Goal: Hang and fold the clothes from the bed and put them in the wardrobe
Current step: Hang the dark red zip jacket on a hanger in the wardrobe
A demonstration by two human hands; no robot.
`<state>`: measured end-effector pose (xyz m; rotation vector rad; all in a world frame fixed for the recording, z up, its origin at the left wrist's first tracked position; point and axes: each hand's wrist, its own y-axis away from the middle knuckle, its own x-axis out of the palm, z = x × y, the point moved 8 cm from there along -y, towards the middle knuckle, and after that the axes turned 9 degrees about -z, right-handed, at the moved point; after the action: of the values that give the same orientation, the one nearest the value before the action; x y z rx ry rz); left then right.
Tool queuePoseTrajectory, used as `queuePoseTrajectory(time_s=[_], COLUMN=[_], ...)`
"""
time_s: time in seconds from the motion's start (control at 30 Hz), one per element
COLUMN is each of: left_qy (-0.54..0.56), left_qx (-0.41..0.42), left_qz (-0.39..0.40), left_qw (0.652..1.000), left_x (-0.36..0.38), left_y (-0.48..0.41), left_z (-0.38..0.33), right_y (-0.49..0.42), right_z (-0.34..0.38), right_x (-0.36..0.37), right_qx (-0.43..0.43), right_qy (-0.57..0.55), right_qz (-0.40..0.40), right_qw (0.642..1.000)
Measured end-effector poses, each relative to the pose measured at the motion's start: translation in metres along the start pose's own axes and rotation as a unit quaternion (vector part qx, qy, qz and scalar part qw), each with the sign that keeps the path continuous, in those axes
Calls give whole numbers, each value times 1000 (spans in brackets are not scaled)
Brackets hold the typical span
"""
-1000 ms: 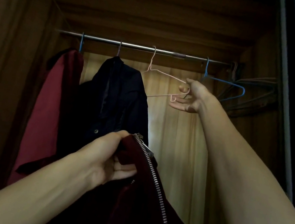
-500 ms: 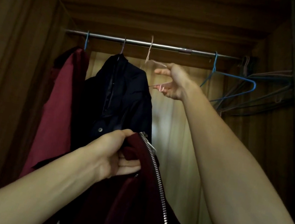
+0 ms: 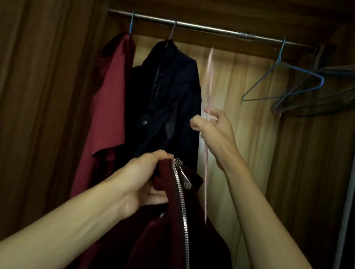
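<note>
Red shirt (image 3: 109, 99) and dark jacket (image 3: 168, 100) already hung at the rail's (image 3: 213, 29) left end, but the maroon zip jacket (image 3: 166, 238) was just gripped in the left hand (image 3: 140, 180) below it, right hand (image 3: 215, 129) pinching a loose pink hanger (image 3: 210, 81).

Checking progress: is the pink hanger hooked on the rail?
No, the right hand holds the pink hanger, its top below the rail.

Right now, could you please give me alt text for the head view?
In front of an open wardrobe, a person's left hand grips the top of a dark red zip jacket while the right hand holds a pink wire hanger, blurred, below the rail. A red garment and a dark jacket hang at the left, empty hangers at the right.
</note>
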<state>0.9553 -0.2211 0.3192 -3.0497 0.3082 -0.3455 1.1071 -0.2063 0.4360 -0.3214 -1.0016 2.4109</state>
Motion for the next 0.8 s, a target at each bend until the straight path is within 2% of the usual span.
queuePoseTrajectory(time_s=[0.07,0.13,0.23,0.37,0.43,0.57,0.67,0.8], left_qy=[1,-1,-12,-36,-16,54,21,-48], left_qx=[-9,-15,-38,-96,-137,-199,-235,-265], left_qz=[-3,-12,-16,-28,-41,-61,-72,-70], left_qw=[1000,1000,999,994,990,977,969,961], left_x=[-13,-32,-67,-111,-136,-191,-218,-235], left_y=[18,38,70,111,128,157,178,202], left_z=[11,22,46,93,122,167,193,239], right_y=[16,39,80,148,188,265,323,392], right_z=[8,10,5,3,6,10,12,-3], right_x=[10,11,5,-16,-26,-39,-36,-35], right_qx=[19,19,13,74,98,133,154,207], right_qy=[-53,-49,12,-50,-39,-31,-4,31], right_qz=[-45,-93,-97,-108,-97,-37,72,204], right_qw=[997,994,995,990,990,990,985,956])
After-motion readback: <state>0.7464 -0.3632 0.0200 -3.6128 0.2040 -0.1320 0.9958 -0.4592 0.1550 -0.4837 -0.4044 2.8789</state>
